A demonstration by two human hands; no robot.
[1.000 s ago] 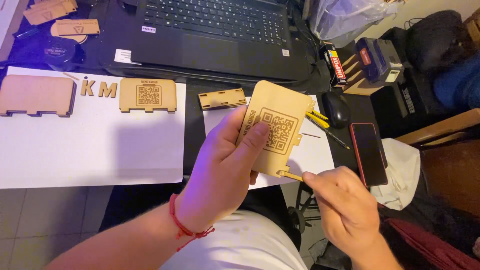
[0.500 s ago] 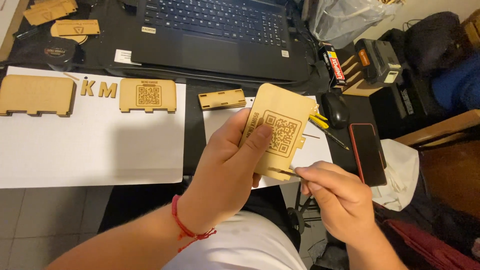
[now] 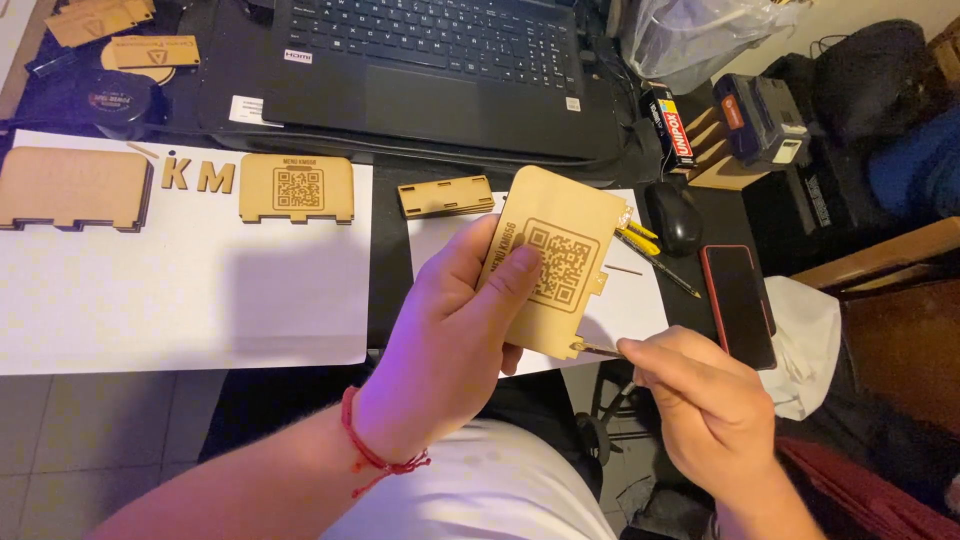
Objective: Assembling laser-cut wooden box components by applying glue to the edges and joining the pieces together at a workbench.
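The left hand [image 3: 450,345] grasps a wooden panel [image 3: 560,260] with a square code on its face: the thumb lies across the front, and the other fingers are curled behind it, where I cannot see them. The panel is held tilted above the table [image 3: 390,260], over a small white sheet [image 3: 640,300]. The right hand [image 3: 710,410] has its fingers pinched closed on a thin stick [image 3: 592,349], and the tip of the stick touches the lower edge of the panel.

On a big white sheet [image 3: 180,290] to the left lie another coded panel [image 3: 296,188], two wooden letters [image 3: 198,175] and a plain panel [image 3: 72,188]. Behind stands a laptop [image 3: 440,70]. A mouse [image 3: 675,215], a phone [image 3: 738,305] and yellow pens [image 3: 640,240] lie near the right hand.
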